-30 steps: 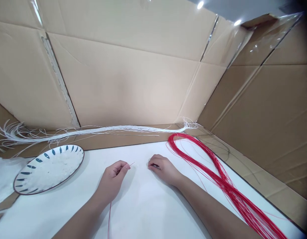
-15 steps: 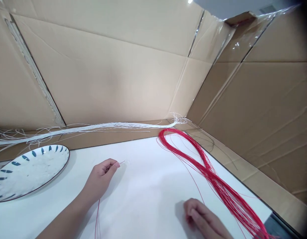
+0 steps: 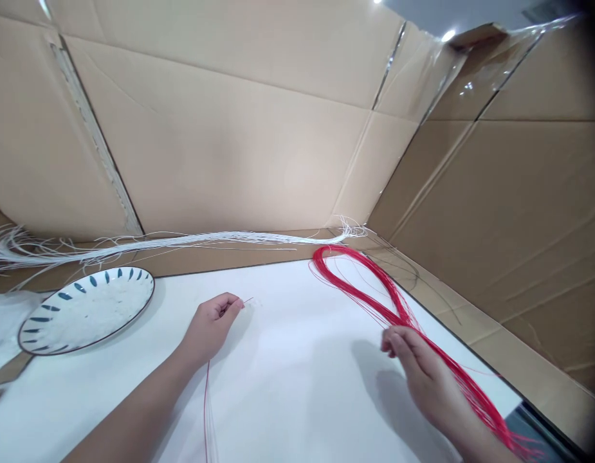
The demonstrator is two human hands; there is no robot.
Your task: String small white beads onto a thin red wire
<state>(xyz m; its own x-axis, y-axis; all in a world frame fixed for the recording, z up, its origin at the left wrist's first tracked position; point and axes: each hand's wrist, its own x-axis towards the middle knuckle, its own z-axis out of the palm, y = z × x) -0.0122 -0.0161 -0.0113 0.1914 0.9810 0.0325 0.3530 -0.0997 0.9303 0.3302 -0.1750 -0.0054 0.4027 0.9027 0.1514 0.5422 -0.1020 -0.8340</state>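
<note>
My left hand (image 3: 219,321) is closed in a pinch over the white tabletop. Between its thumb and forefinger is a thin red wire (image 3: 206,411); a short tip pokes out past the fingers and the rest hangs below the wrist, beside a paler strand. On the right, my right hand (image 3: 417,360) has its fingers curled together just over a looped bundle of red wires (image 3: 355,292). Whatever its fingertips hold, if anything, is too small to make out. The hand and forearm cover part of the bundle.
Along the back edge lies a long bundle of white wires (image 3: 205,239). An oval plate (image 3: 87,315) with blue marks stands at left, beside clear plastic (image 3: 8,325). Cardboard walls (image 3: 239,148) enclose the back and right of the white table (image 3: 297,386).
My right hand has risen from the front of the table to over the red bundle. My left hand keeps its pinch on the red wire. The view has shifted slightly left.
</note>
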